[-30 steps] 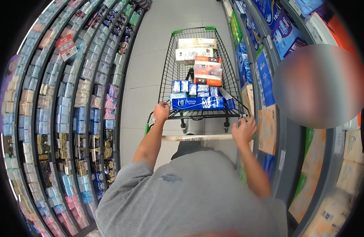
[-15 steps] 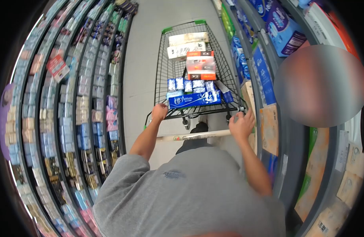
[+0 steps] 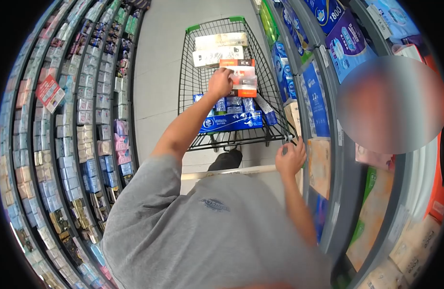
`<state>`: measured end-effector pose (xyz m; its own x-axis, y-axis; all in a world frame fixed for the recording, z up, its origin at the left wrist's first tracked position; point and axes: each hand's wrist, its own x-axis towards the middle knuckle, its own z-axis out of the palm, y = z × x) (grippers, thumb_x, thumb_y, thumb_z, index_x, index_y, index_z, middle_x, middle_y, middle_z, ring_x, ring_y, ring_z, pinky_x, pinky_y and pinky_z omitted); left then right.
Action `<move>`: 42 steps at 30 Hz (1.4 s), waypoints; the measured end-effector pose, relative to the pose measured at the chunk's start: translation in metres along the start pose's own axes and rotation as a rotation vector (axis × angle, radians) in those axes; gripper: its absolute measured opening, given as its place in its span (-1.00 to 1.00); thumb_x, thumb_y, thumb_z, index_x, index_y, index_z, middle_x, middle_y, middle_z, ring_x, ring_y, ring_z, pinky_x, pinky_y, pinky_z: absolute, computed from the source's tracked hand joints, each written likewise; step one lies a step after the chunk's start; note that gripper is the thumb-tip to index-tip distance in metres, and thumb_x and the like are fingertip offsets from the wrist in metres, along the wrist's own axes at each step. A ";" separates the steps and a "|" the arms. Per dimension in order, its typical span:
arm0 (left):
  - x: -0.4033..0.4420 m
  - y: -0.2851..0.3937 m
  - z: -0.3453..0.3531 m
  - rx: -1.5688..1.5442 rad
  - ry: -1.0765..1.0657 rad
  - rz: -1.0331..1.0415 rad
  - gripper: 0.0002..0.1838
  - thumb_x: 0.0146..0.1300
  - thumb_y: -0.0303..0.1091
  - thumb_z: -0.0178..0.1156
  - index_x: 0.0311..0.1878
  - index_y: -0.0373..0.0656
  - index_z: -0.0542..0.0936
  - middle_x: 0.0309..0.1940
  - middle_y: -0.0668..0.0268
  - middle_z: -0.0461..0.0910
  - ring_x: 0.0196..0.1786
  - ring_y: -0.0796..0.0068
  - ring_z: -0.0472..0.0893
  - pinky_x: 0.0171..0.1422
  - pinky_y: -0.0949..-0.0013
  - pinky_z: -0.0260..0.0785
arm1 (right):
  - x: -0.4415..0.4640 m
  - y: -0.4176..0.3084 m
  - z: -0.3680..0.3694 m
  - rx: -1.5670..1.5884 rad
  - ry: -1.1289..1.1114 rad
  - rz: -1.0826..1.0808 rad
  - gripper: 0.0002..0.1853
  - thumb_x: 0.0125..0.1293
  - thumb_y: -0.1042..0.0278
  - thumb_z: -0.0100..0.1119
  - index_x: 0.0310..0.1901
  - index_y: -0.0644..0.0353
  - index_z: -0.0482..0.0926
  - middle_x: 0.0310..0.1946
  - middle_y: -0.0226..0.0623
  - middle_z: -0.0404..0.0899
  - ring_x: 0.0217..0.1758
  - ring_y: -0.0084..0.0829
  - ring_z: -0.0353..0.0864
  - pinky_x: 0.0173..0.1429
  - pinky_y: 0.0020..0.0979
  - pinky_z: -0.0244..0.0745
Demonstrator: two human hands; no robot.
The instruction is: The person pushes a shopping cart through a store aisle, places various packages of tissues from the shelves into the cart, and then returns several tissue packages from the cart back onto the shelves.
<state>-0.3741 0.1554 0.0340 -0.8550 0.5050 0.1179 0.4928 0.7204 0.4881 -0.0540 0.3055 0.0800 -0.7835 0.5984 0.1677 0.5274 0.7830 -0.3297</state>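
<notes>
My left hand (image 3: 221,83) reaches into a black wire shopping cart (image 3: 183,79), its bent fingers at the left edge of a red-and-white wrapped pack (image 3: 246,78). The fingertips are partly hidden, and the pack rests on the goods. At the cart's near right corner, my right hand (image 3: 290,158) curls around the frame. A blue wrapped pack (image 3: 231,122) lies along the near end, with several small blue-and-silver packs (image 3: 234,102) behind it. Two pale packs, a cream one (image 3: 221,40) and a white one (image 3: 217,56), lie toward the far end.
Shelves (image 3: 63,139) of small packs line the left side, with a red sign (image 3: 50,94) hanging there. Close on the right, shelves (image 3: 328,58) hold blue and purple packages (image 3: 349,45). A cream bar (image 3: 222,172) crosses before my waist. Grey floor (image 3: 157,91) shows left of the cart.
My left hand has left the cart's near left corner and moved forward to the red-and-white pack. My right hand stays at the right corner. The view has shifted slightly.
</notes>
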 end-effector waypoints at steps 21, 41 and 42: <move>0.120 -0.023 0.059 0.143 -0.601 -0.028 -0.45 0.02 -0.04 0.11 0.14 0.11 0.56 0.17 0.08 0.44 0.13 0.12 0.53 0.25 0.19 0.35 | 0.051 -0.014 0.018 -0.042 0.039 0.033 -0.90 -0.01 0.34 0.21 -0.46 0.15 0.59 0.20 -0.02 0.39 0.21 -0.05 0.37 0.22 -0.10 0.23; 0.131 -0.031 -0.030 -0.088 -0.476 -0.204 -0.62 -0.14 -0.16 0.26 -0.17 -0.02 0.68 -0.22 0.11 0.67 -0.09 0.12 0.64 0.05 0.26 0.46 | 0.061 -0.010 0.022 0.026 0.043 0.006 -0.88 -0.03 0.32 0.26 -0.47 0.14 0.58 0.20 0.04 0.35 0.26 -0.01 0.29 0.30 -0.06 0.14; 0.127 -0.021 -0.039 -0.064 -0.429 -0.166 -0.66 -0.12 -0.17 0.25 -0.22 -0.01 0.69 -0.25 0.12 0.68 -0.11 0.14 0.64 0.02 0.26 0.47 | 0.062 -0.010 0.021 0.040 0.056 -0.006 -0.88 -0.03 0.32 0.26 -0.47 0.14 0.58 0.20 0.04 0.35 0.26 -0.01 0.29 0.30 -0.06 0.14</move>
<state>-0.4992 0.1856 0.0723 -0.7709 0.5457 -0.3284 0.3321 0.7844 0.5238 -0.1143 0.3314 0.0743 -0.7662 0.6034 0.2210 0.5087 0.7796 -0.3652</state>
